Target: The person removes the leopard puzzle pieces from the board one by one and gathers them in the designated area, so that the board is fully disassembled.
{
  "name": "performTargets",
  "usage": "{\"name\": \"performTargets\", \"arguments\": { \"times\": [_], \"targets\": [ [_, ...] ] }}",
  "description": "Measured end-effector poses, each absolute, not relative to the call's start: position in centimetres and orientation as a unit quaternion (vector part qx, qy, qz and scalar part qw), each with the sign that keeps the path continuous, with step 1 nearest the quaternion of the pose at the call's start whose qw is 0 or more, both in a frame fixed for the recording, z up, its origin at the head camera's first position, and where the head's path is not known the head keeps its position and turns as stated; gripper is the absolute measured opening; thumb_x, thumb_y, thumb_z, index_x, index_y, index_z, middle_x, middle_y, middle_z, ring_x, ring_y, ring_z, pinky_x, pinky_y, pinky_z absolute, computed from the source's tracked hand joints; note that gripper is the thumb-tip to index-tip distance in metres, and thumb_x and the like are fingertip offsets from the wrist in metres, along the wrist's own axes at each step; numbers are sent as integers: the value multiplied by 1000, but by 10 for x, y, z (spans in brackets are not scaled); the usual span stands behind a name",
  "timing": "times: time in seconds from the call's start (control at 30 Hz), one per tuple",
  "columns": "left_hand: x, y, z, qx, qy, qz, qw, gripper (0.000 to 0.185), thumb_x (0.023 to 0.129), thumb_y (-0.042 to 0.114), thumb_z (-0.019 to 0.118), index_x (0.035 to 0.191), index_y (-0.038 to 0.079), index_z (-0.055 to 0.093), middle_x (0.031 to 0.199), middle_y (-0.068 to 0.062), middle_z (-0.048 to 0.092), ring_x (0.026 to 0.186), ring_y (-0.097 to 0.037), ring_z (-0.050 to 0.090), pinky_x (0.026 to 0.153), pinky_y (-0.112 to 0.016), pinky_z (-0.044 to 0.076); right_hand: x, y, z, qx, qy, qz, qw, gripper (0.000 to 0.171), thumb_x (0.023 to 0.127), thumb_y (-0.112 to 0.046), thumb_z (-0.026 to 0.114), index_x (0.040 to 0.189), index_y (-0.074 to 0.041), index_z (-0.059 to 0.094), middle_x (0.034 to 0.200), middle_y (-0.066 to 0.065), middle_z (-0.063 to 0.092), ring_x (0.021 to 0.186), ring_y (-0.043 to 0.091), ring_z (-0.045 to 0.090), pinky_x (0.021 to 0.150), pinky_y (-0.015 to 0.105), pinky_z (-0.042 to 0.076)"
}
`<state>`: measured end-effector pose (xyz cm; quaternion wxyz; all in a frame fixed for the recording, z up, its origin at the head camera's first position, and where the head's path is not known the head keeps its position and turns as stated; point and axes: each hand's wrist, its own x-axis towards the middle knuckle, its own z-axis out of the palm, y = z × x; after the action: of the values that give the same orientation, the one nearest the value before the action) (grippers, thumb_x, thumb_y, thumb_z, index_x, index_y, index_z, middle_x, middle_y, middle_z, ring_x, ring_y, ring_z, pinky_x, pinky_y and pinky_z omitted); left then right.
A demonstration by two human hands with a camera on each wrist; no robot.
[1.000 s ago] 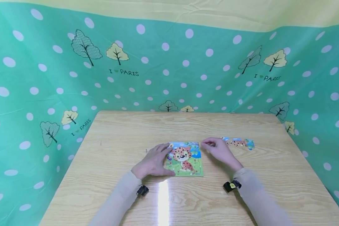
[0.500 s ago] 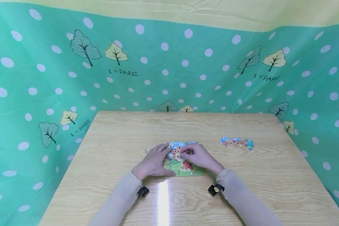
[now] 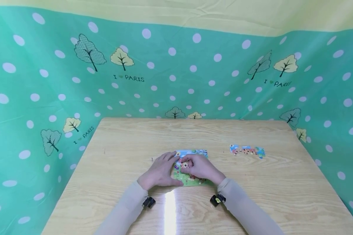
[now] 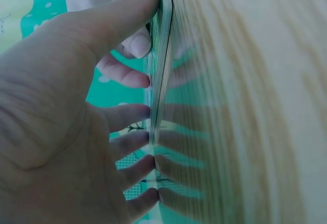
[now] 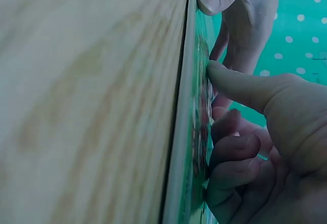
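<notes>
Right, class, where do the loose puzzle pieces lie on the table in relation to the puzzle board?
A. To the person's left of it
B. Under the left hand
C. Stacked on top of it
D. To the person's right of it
D: the loose puzzle pieces lie apart on the table, to the person's right of the puzzle board.

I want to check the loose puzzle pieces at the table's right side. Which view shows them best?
The head view: the loose pieces lie in a short row there, apart from both hands. Neither wrist view shows them; both show only the puzzle board edge-on.
</notes>
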<state>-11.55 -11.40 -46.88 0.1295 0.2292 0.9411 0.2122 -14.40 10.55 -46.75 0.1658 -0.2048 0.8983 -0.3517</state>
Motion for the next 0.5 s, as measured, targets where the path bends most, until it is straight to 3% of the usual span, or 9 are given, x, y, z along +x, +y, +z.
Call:
{"name": "performTargets", "arguments": {
  "times": [0.23, 0.5],
  "targets": [
    [-115, -114, -471, 225, 941, 217, 130, 112, 79, 64, 87, 166, 12, 39, 175, -12, 30, 161, -41, 29, 131, -64, 28, -145, 103, -467, -214, 906, -325, 167, 44, 89, -41, 87, 121, -13, 73, 70, -5, 57, 58, 9, 47, 51, 22, 38],
    [-115, -113, -470, 226, 940, 219, 131, 110, 80, 62, 87, 165, 12, 39, 175, -12, 30, 161, -41, 29, 131, -63, 28, -145, 101, -466, -182, 903, -351, 167, 36, 84, -35, 92, 109, -18, 72, 70, -5, 53, 61, 10, 46, 55, 23, 36]
  ]
}}
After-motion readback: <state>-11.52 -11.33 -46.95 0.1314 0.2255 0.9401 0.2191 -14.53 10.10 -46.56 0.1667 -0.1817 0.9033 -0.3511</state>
